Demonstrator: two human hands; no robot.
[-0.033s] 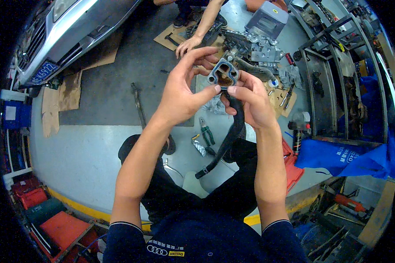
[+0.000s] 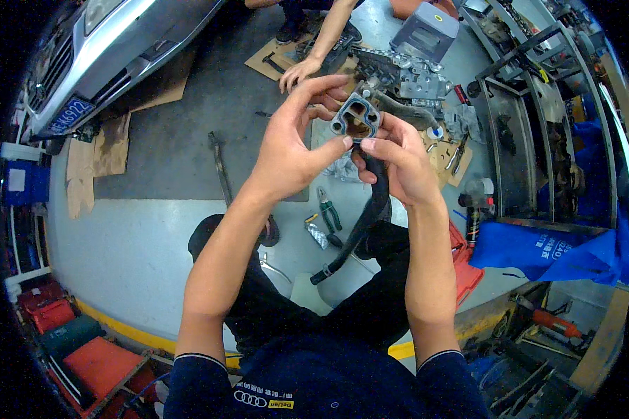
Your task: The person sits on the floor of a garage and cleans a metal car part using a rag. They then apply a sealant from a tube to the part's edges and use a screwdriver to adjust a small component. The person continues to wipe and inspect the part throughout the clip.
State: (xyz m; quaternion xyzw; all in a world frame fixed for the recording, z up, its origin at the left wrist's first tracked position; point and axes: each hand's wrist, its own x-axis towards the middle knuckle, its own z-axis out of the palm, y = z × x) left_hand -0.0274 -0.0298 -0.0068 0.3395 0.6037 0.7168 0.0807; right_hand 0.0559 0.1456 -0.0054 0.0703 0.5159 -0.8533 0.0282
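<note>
Between my hands is a small metal housing (image 2: 343, 117), its open face turned up, with a blue seal line around a brown-stained cavity. A black rubber hose (image 2: 367, 222) hangs from its underside, its lower end between my knees. My left hand (image 2: 283, 150) grips the housing's left side, thumb at the lower edge and fingers curled behind. On the right side, my right hand (image 2: 411, 167) pinches it with the thumb at the lower corner, other fingers around its back and the hose top. The parts of the fingers behind the housing are hidden.
Green-handled pliers (image 2: 328, 209) and a silver tube (image 2: 316, 236) lie on the floor below my hands. A long metal bar (image 2: 220, 167) lies left. Ahead, another person's hand (image 2: 301, 72) is near engine parts (image 2: 416, 80). A silver car (image 2: 129, 56) stands far left, metal shelving (image 2: 524, 140) right.
</note>
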